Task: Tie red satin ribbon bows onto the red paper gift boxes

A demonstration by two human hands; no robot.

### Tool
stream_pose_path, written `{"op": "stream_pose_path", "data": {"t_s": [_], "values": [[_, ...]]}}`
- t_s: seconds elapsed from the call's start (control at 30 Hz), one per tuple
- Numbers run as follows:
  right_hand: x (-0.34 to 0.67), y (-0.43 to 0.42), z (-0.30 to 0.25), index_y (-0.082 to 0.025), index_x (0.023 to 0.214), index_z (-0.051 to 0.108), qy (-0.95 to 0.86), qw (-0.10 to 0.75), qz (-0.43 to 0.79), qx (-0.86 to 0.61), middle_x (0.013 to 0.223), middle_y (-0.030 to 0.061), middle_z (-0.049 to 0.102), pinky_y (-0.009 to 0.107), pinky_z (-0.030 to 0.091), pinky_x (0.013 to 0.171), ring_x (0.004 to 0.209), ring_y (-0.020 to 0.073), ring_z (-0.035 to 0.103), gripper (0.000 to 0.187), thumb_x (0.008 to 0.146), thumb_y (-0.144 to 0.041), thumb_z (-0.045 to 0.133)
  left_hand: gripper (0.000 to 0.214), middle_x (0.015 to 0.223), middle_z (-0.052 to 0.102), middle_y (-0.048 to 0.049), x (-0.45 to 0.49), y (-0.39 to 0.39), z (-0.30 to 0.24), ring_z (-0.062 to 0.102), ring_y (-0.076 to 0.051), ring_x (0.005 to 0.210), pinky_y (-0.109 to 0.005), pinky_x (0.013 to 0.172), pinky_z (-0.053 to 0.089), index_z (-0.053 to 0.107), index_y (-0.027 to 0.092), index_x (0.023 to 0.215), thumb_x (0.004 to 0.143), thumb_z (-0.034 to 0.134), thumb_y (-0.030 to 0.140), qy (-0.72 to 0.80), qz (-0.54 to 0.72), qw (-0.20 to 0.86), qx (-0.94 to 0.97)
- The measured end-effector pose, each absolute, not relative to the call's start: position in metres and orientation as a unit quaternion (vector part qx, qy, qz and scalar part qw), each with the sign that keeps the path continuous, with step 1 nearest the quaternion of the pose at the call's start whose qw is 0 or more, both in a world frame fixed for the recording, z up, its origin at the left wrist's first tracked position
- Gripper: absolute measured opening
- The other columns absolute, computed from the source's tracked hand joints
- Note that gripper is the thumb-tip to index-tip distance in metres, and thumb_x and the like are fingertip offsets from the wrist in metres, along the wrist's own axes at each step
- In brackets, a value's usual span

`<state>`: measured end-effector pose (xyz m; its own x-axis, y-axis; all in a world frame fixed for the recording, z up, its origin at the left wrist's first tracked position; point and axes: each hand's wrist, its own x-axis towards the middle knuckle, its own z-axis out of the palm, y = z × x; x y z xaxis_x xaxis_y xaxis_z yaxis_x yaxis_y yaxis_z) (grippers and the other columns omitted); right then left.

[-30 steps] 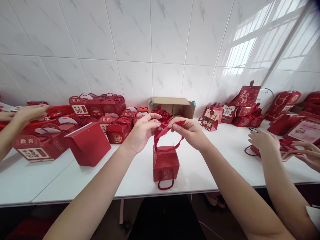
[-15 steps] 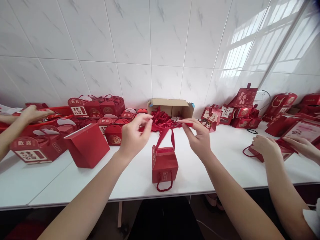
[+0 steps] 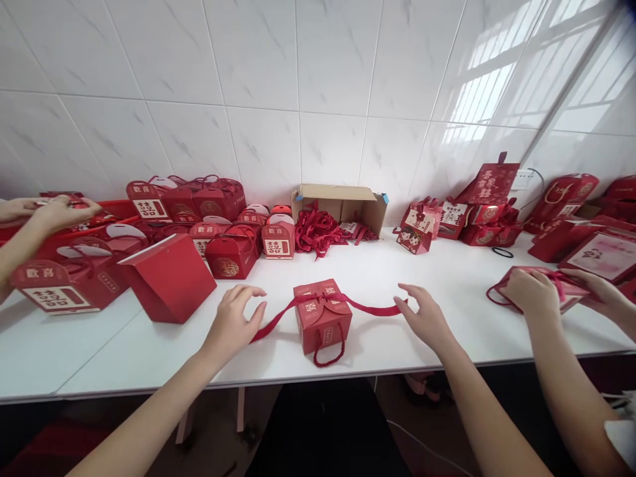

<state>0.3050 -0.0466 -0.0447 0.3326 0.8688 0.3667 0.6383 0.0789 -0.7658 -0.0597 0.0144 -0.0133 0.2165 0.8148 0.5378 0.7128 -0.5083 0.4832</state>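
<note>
In front of me on the white table stands a small red gift box (image 3: pixel 322 318), its top flaps folded shut and a twisted red cord handle (image 3: pixel 328 362) hanging on the near side. A red ribbon (image 3: pixel 371 309) lies across the top and stretches out to both sides. My left hand (image 3: pixel 237 319) is left of the box, thumb and fingers apart, beside the ribbon's left end. To the right, my right hand (image 3: pixel 426 319) also has its fingers apart, with the ribbon's other end at its thumb tip.
Behind the box, an open cardboard box (image 3: pixel 342 193) holds a pile of red ribbons (image 3: pixel 318 230). Red gift boxes (image 3: pixel 231 255) crowd the left; a taller plain red box (image 3: pixel 169 278) stands nearer. Other people's hands (image 3: pixel 534 291) work at right and far left.
The ribbon, held up above the box, is now down across its top and spread sideways. The open flaps are now closed. Both my hands have lowered and moved apart, fingers opening.
</note>
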Motion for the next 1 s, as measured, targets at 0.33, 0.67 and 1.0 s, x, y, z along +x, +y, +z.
{"op": "stream_pose_path", "data": {"t_s": [0.33,0.67,1.0], "values": [[0.222,-0.016,-0.008,-0.020,0.088,0.063,-0.656,0.378,0.309,-0.575,0.095,0.0049,0.069,0.027,0.049,0.063,0.075,0.0163,0.064,0.038,0.084,-0.055,0.049,0.035,0.110,0.056,-0.0055,0.009,0.009,0.002,0.055,-0.023,0.111,-0.033,0.085,0.049,0.046,0.022,0.093,0.072,0.065,0.043,0.455,0.397,0.408,0.685],[0.235,-0.026,0.007,-0.017,0.058,0.049,-0.653,0.285,0.460,-0.530,0.052,-0.0038,0.046,0.022,0.028,0.050,0.049,0.0076,0.037,0.053,0.078,-0.066,0.052,0.037,0.069,0.052,0.0016,-0.001,0.024,0.017,0.046,-0.013,0.062,-0.024,0.056,0.032,0.050,0.017,0.074,0.070,0.065,0.052,0.458,0.223,0.496,0.703],[0.252,-0.022,-0.003,-0.015,0.060,0.057,-0.622,0.369,0.509,-0.467,0.055,-0.0033,0.050,0.022,0.030,0.055,0.055,0.0081,0.041,0.042,0.076,-0.053,0.065,0.045,0.057,0.034,0.0066,-0.001,0.021,0.020,0.033,-0.010,0.056,-0.023,0.054,0.025,0.040,0.018,0.057,0.064,0.071,0.050,0.419,0.238,0.467,0.741]]}}
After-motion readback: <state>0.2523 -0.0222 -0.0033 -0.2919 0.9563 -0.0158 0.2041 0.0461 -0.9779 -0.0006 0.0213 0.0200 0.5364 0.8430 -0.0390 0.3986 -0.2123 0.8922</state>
